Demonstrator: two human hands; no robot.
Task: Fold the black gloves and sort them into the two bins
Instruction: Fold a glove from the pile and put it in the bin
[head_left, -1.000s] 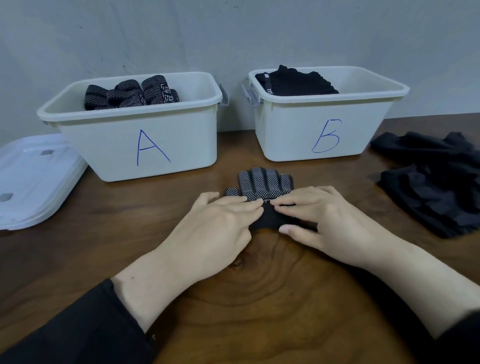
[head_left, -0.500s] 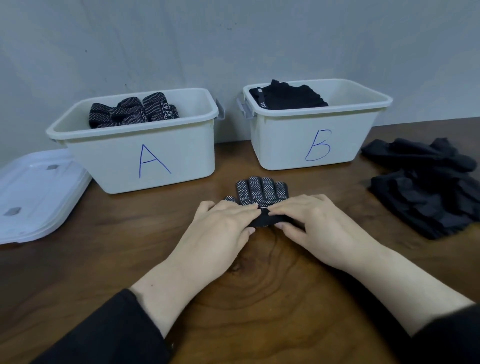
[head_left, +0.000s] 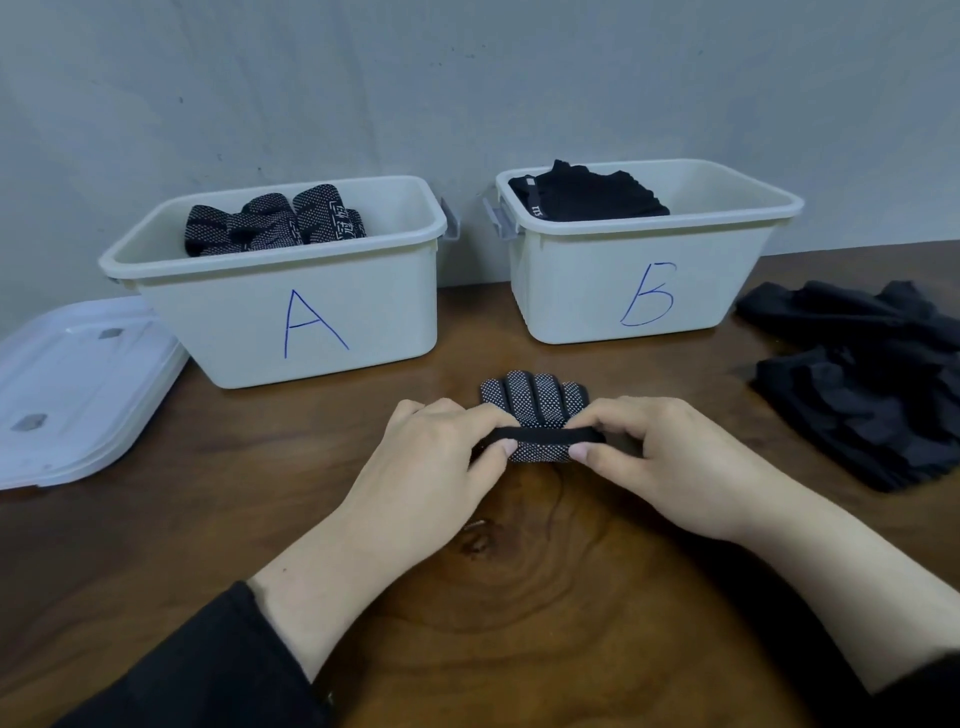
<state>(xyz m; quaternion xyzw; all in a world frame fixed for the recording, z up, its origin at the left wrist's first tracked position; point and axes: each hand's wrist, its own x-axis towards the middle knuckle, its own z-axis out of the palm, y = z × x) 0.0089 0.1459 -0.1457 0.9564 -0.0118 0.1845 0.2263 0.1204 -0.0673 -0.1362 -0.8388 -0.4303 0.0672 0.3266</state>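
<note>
A dotted black glove (head_left: 530, 402) lies on the wooden worktop (head_left: 519, 597) near its middle, just in front of the gap between the two bins, its long axis running from the near edge toward the far edge with the fingertips pointing at the wall. Its cuff end is lifted and turned over toward the fingertips, so the plain black cuff band lies crosswise, parallel to the near edge, above a strip of dotted fabric. Bin A (head_left: 363, 312) stands toward the far left of the worktop and holds several folded dotted gloves (head_left: 275, 226) bunched at its left end. Bin B (head_left: 717, 280) stands to its right, apart from it, and holds a stack of plain black gloves (head_left: 587, 195) at its left end, rising just above the rim. A loose pile of black gloves (head_left: 872, 389) lies by the right edge of the worktop, and white lids (head_left: 72, 384) are stacked by the left edge. The left hand (head_left: 441, 462) pinches the left end of the cuff band between thumb and curled fingers (head_left: 483, 415); the right hand (head_left: 670, 457) pinches the right end the same way, thumb tip under the band. Both hands have their fingers closed down on the fabric, wrists low over the worktop.
</note>
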